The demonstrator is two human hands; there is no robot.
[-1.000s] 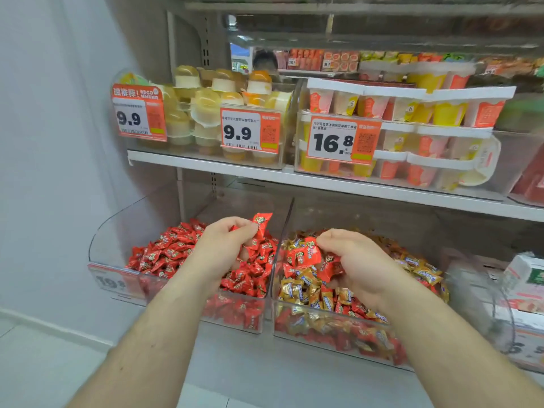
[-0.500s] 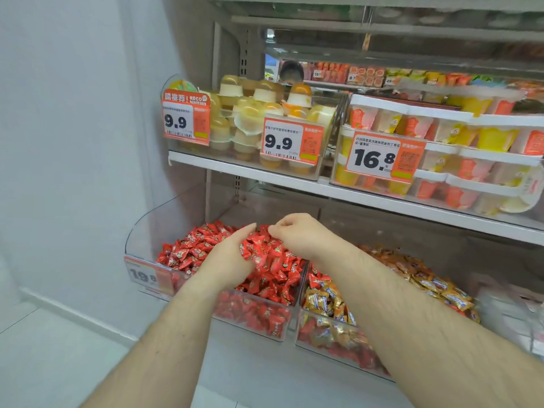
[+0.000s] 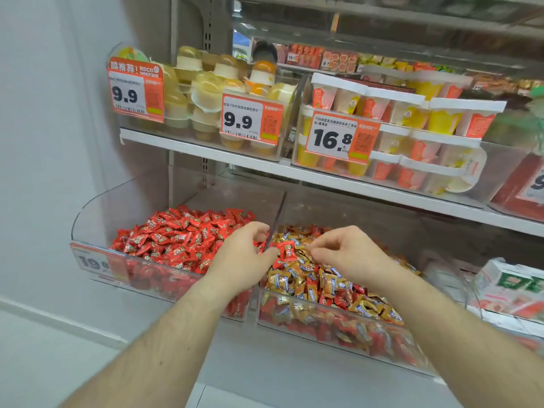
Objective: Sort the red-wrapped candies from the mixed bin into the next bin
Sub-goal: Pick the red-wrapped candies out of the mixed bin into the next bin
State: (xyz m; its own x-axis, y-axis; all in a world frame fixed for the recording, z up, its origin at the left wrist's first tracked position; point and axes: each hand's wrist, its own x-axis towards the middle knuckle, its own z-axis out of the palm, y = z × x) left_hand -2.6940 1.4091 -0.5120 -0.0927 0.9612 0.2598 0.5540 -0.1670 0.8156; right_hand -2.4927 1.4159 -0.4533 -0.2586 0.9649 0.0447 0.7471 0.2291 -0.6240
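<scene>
Red bin (image 3: 97, 219): far left on the lower shelf, clear plastic, heaped almost wholly with red-wrapped candies (image 3: 179, 234). This looks to be where the sorted ones go, and it is already well filled.
Left hand (image 3: 244, 257): over the clear divider (image 3: 278, 213) between the two bins, fingers curled, thumb and fingertip closed on the edge of one red candy (image 3: 285, 251). The candy sits just on the mixed side of the divider, not yet carried across.
Right hand (image 3: 341, 251): over the mixed pile, just right of that candy, fingers bent and drawn in close to it. Whether it also pinches the wrapper I cannot tell.
Mixed bin (image 3: 347, 340): right of the divider, gold wrappers on top with many red ones scattered through and showing at the front wall.
Progress: plenty of reds are left in the mix, so I would say the sorting has a long way to go.
Upper shelf (image 3: 206, 151): jelly cups behind price tags reading 9.9 and 16.8.
</scene>
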